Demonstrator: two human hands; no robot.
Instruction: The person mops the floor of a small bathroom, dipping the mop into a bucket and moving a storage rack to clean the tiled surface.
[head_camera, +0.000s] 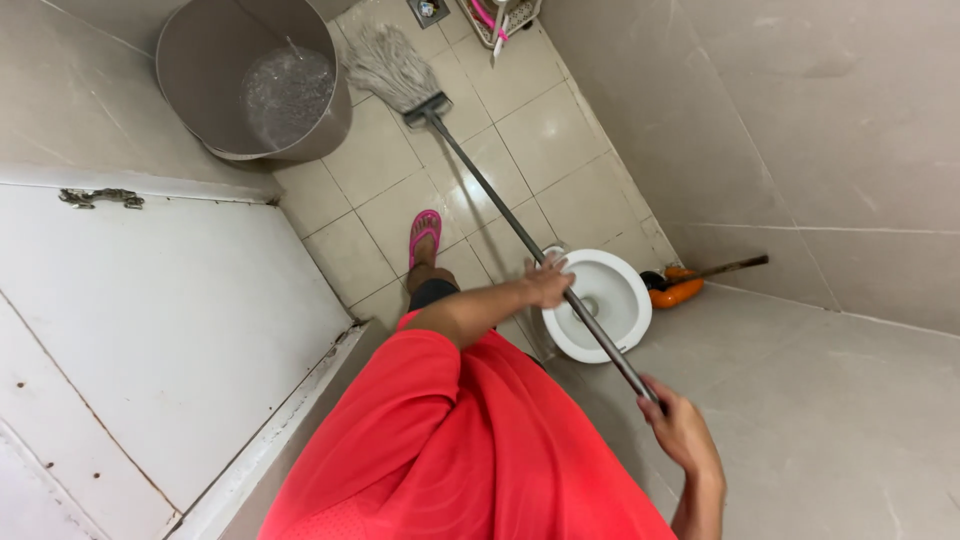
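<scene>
Fingers of the left hand (548, 281) wrap the mop handle (520, 228) midway; the right hand (676, 428) grips its top end. The mop head (390, 66) lies on the tiled floor (560, 150) beside the bucket (255, 80). Firm, even strokes, clear of the toilet (620, 300), would suit.

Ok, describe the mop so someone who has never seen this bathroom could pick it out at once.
Start at the big grey bucket of water standing on the tiled floor at the top of the view. Just right of it lies a shaggy grey-white string mop head, from which a long dark metal handle slants down past the white toilet bowl. Unlike the short orange brush by the wall, both hands grip it.
</scene>
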